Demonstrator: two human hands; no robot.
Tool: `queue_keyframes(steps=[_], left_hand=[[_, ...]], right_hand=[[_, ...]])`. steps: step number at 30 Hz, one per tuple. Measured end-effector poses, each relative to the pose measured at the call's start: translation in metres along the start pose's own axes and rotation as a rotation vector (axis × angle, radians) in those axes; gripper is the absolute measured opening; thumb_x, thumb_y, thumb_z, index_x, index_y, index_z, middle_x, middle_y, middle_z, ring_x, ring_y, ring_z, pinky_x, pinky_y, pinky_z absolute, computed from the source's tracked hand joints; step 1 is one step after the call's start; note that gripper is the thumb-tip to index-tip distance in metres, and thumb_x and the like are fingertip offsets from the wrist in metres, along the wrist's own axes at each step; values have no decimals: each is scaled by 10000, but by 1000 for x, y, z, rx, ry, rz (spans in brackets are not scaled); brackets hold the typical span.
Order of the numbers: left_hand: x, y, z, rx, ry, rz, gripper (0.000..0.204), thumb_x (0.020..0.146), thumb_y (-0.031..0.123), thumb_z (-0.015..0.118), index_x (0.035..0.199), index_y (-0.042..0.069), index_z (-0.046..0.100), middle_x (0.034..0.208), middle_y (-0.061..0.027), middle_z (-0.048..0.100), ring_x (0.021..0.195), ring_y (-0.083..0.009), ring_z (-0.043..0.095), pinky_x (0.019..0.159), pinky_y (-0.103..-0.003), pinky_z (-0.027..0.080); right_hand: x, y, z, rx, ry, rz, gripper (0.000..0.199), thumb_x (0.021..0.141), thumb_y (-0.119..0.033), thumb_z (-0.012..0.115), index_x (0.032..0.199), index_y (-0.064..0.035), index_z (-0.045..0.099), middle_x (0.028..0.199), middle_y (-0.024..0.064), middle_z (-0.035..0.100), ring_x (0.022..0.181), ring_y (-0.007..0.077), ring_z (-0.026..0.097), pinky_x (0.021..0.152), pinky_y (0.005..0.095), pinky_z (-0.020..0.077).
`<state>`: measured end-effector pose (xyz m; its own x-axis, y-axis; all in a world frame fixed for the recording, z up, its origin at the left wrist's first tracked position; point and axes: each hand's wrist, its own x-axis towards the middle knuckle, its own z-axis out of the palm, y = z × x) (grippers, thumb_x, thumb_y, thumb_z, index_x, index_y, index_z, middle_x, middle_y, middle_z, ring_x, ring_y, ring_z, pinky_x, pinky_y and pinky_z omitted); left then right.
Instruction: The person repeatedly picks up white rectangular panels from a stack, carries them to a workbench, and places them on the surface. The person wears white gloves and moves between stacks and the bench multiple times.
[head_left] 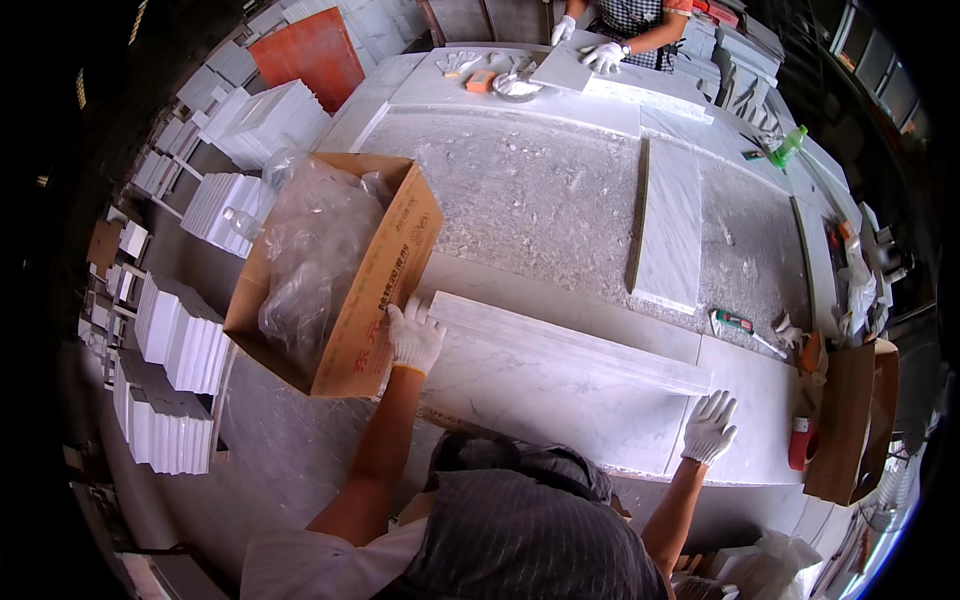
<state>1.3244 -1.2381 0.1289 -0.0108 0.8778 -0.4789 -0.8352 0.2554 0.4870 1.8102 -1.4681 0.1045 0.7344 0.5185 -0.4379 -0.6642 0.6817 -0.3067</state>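
Observation:
A long, narrow strip of white marble [570, 345], seemingly several thin layers, lies across the near side of the worktable [590, 415]. At its left end is my left hand [415, 337], in a white knit glove, fingers spread between the strip and a cardboard box [405, 240]. Whether it touches the strip I cannot tell. My right hand [709, 428], gloved the same way, is just beyond the strip's right end, fingers stretched out and nothing in them. Crumpled clear plastic [325, 260] fills the cardboard box.
Another marble piece [668, 225] lies on the dusty middle. A green-handled tool [735, 321] and a second cardboard box [850, 425] are at right. Across the table, a co-worker's gloved hand [604, 57] rests on a slab [563, 70]. Stacked tiles [180, 335] stand left.

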Motion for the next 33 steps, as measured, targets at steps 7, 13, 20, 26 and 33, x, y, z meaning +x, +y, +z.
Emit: queue_keyframes(steps=[7,13,20,26,33], left_hand=[[6,2,-47,63,-153,-26,453,972,426,398,1298,115,451,901,-5,487,894,-165,478,882,-331,358],[4,-1,-65,287,-409,-1,137,902,129,467,1006,53,512,927,-56,503,940,-198,519,877,-307,412],[4,-1,-66,846,-567,201,68,918,64,392,917,48,458,906,-74,487,924,-176,511,826,-264,421],[22,-5,-89,653,-440,64,75,918,74,397,966,50,450,906,-71,492,923,-169,511,828,-271,434],[3,-5,-68,508,-262,-61,160,964,110,386,1089,53,467,1049,-72,548,1020,-187,545,843,-287,456]], right_hand=[[1,6,-5,-40,30,32,550,977,-480,281,1413,-165,394,1444,22,415,1343,191,362,1101,424,296],[9,-9,-14,-68,53,45,442,986,-418,318,1140,-119,604,671,-44,586,577,106,533,674,295,486],[-26,-43,58,-487,-464,366,486,989,-466,395,1013,-29,607,431,-69,287,374,56,230,428,230,258],[1,-57,2,-381,1,77,413,951,-434,494,1127,-72,590,540,-56,477,459,72,383,499,231,410],[-23,-20,-27,-399,118,212,343,935,-424,523,1031,-114,634,625,-35,535,535,112,472,576,282,449]])
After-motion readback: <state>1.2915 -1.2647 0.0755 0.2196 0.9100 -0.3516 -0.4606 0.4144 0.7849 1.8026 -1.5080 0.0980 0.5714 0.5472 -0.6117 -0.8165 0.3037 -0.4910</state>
